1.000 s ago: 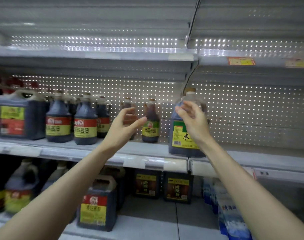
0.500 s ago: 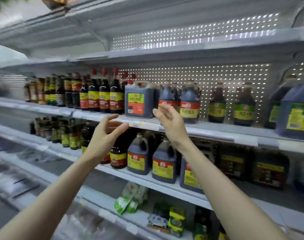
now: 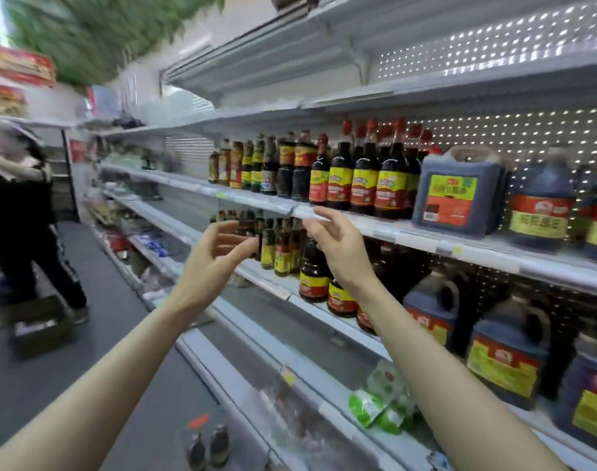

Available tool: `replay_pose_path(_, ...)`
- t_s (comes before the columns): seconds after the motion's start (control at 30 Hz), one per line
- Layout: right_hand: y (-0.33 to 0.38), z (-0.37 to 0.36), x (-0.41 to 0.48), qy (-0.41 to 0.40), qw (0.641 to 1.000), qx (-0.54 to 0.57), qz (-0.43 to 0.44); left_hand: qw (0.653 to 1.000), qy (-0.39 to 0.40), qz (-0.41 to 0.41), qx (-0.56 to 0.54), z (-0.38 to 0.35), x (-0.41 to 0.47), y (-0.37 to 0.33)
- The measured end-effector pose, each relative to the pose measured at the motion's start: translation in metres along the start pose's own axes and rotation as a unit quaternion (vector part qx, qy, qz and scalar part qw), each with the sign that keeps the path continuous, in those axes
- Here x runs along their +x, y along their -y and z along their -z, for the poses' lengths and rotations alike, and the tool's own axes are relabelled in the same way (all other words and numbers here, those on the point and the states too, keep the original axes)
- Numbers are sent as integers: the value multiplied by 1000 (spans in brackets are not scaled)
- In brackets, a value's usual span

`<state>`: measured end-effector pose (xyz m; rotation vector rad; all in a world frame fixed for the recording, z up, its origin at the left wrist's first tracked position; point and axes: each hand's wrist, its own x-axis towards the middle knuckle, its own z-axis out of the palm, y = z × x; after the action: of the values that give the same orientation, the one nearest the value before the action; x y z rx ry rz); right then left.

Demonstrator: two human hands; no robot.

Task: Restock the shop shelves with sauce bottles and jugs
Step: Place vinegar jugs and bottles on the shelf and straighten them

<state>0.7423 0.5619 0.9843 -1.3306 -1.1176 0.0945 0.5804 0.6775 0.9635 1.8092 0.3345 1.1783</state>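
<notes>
Both my hands are raised in front of the shelving and hold nothing. My left hand (image 3: pixel 219 256) has relaxed, slightly curled fingers. My right hand (image 3: pixel 338 246) is just below the middle shelf edge (image 3: pixel 392 232), fingers loose. On that shelf stand red-capped sauce bottles (image 3: pixel 361 178), a square dark jug (image 3: pixel 456 195) with a red and green label, and round jugs (image 3: pixel 541 205). The shelf below carries small bottles (image 3: pixel 280 249), dark bottles (image 3: pixel 312 277) and big handled jugs (image 3: pixel 504 351). Two small dark bottles (image 3: pixel 207 448) stand low at the bottom edge of the view.
A person in dark clothes (image 3: pixel 28 215) stands in the aisle at left beside a dark crate (image 3: pixel 39 324) on the floor. Green packets (image 3: pixel 382 399) lie on a low shelf. The grey aisle floor (image 3: pixel 96 334) runs away to the left.
The view has swung left along the aisle; the large jug near my right hand is out of sight. Both hands have stayed raised and hold nothing. The person and aisle floor have come into view.
</notes>
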Motion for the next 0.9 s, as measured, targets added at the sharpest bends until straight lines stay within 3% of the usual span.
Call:
replay_pose_path(0.37, -118, -131, 184, -15, 1000, 22, 6, 997, 16, 4, 79, 85, 180, 134)
replay_pose_path(0.63, -206, -205, 302, -39, 999, 2, -27, 998, 46, 16, 51, 121, 311, 245)
replay_pose_path(0.9, -320, -255, 353, -117, 985, -58, -112, 985, 161, 51, -16, 115, 408, 399)
